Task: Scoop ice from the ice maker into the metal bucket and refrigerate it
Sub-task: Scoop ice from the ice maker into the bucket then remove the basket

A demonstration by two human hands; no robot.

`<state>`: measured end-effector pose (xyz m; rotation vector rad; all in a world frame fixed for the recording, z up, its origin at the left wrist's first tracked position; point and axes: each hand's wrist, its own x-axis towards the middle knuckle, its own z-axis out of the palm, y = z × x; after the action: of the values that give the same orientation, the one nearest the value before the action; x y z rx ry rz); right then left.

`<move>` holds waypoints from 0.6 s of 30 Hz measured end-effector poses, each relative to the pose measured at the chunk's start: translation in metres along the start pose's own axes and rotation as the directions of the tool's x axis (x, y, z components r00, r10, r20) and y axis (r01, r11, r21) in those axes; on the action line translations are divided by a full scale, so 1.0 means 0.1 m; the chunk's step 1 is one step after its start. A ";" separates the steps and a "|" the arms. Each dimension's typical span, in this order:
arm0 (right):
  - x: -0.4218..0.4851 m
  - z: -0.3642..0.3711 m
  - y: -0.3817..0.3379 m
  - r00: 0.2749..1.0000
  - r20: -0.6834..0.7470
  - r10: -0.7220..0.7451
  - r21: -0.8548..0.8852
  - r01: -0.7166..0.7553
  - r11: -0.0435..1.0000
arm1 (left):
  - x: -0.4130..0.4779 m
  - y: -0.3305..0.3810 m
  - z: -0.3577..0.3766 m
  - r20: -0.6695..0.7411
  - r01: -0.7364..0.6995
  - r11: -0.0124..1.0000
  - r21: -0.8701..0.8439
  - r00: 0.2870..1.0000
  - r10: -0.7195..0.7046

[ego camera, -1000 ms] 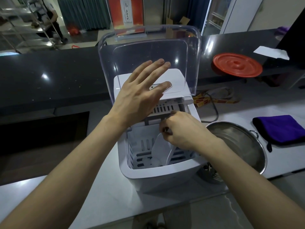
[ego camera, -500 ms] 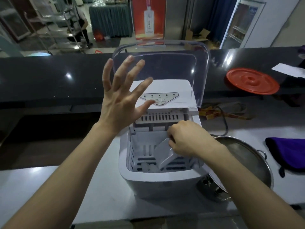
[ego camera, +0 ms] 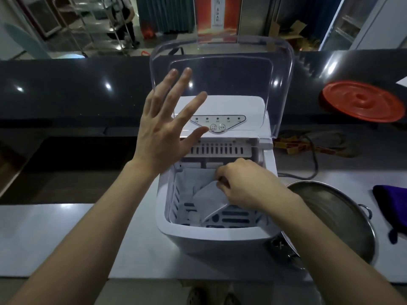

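White scoop (ego camera: pixel 209 202) pinched by right hand (ego camera: pixel 244 186), left hand (ego camera: pixel 163 133) splayed

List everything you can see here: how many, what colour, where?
ice maker: one, white, middle of the counter.
hinged lid: one, clear, raised at its back.
scoop: one, translucent white, inside the ice maker's basket.
metal bucket: one, silver, right of the ice maker.
round lid: one, red, dark ledge, far right.
cloth: one, purple, counter's right edge.
left hand: one, open, above the ice maker.
right hand: one, gripping the scoop.
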<state>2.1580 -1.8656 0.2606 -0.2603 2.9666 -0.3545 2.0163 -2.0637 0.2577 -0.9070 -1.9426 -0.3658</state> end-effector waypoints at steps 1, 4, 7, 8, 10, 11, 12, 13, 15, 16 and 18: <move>0.00 0.01 0.00 1.000 0.009 -0.005 0.010 0.005 1.000 | 0.00 0.01 0.00 -0.001 0.004 1.000 -0.002 1.000 -0.004; 0.02 0.04 0.00 0.999 0.037 -0.018 0.005 0.017 1.000 | -0.01 0.03 0.00 -0.002 0.018 1.000 0.004 1.000 -0.018; 0.02 0.03 0.01 0.999 0.039 -0.022 -0.005 0.022 1.000 | -0.02 0.04 -0.01 -0.002 0.027 1.000 0.010 1.000 -0.027; 0.01 0.02 0.01 0.999 0.025 -0.026 -0.010 0.026 1.000 | -0.02 0.05 -0.01 -0.002 0.029 1.000 0.010 1.000 -0.029; -0.02 0.02 0.00 0.999 -0.007 -0.044 -0.027 0.044 0.999 | -0.04 0.05 -0.02 -0.001 0.028 1.000 0.008 1.000 -0.028; -0.02 0.02 0.00 0.998 -0.022 -0.060 -0.026 0.059 0.998 | -0.04 0.05 -0.01 -0.002 0.025 1.000 0.007 1.000 -0.025; -0.03 0.02 -0.01 0.996 -0.035 -0.077 -0.017 0.076 0.997 | -0.04 0.05 -0.01 -0.003 0.024 1.000 0.006 1.000 -0.024; -0.03 0.02 -0.01 0.995 -0.047 -0.092 0.001 0.092 0.996 | -0.04 0.05 -0.02 -0.005 0.023 1.000 0.007 1.000 -0.023; -0.02 0.02 -0.03 0.991 -0.058 -0.118 0.037 0.120 0.992 | -0.04 0.05 -0.02 -0.001 0.029 1.000 0.011 1.000 -0.029; -0.01 0.02 -0.04 0.990 -0.052 -0.130 0.045 0.132 0.990 | -0.04 0.05 -0.02 0.000 0.030 0.999 0.012 1.000 -0.030; 0.01 0.05 -0.06 0.989 -0.014 -0.145 0.060 0.145 0.988 | -0.04 0.04 -0.02 0.000 0.029 1.000 0.013 1.000 -0.029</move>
<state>2.1584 -1.8724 0.2573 -0.4701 2.9476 -0.4638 2.0219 -2.0638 0.2555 -0.8713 -1.9574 -0.3693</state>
